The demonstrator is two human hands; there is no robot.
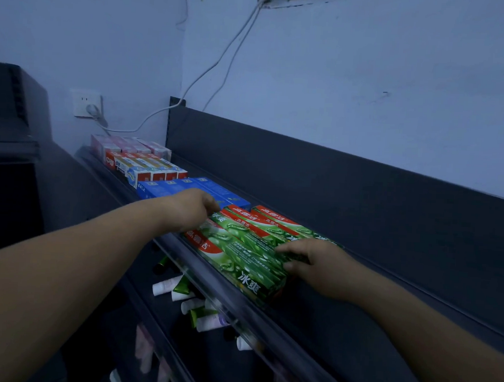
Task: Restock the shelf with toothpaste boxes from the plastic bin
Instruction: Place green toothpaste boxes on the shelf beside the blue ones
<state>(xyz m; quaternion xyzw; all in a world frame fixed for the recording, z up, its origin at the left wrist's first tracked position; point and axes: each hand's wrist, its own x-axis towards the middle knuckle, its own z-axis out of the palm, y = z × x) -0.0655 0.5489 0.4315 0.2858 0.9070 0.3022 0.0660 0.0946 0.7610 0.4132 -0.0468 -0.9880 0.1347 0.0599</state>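
Several green and red toothpaste boxes lie side by side on the dark top shelf. My left hand sits at the left end of these boxes, fingers curled down onto them. My right hand presses its fingers against the right end of the front boxes. Blue boxes lie just left of the green ones, then red and white boxes and pink boxes further left. The plastic bin is out of view.
The shelf's dark back panel stands behind the boxes, and a clear rail runs along its front edge. Lower shelves hold loose tubes. A wall socket with a white cable is at the far left.
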